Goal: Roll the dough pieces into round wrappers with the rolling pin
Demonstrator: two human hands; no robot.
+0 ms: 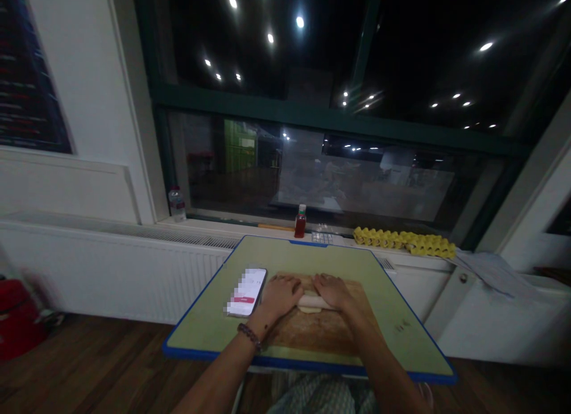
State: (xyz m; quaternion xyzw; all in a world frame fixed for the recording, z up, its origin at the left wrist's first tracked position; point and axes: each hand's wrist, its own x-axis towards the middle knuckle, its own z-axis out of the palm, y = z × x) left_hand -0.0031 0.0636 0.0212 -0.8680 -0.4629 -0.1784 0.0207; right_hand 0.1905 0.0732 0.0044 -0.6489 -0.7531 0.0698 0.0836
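A pale rolling pin (314,302) lies across a wooden board (321,336), with a small flat piece of dough (309,310) showing under its near side. My left hand (282,294) curls over the pin's left end, and my right hand (333,290) over its right end. The fingers of both hands reach forward past the pin, and the hands hide its ends. To the left of my left hand, a phone (247,292) with a lit screen lies on the table.
The board rests on a green folding table (209,325) with a blue edge. Along the windowsill behind stand a water bottle (177,204), a red sauce bottle (300,222) and yellow egg trays (401,241). A white radiator (111,271) runs below the window. A red container (20,319) sits on the floor at left.
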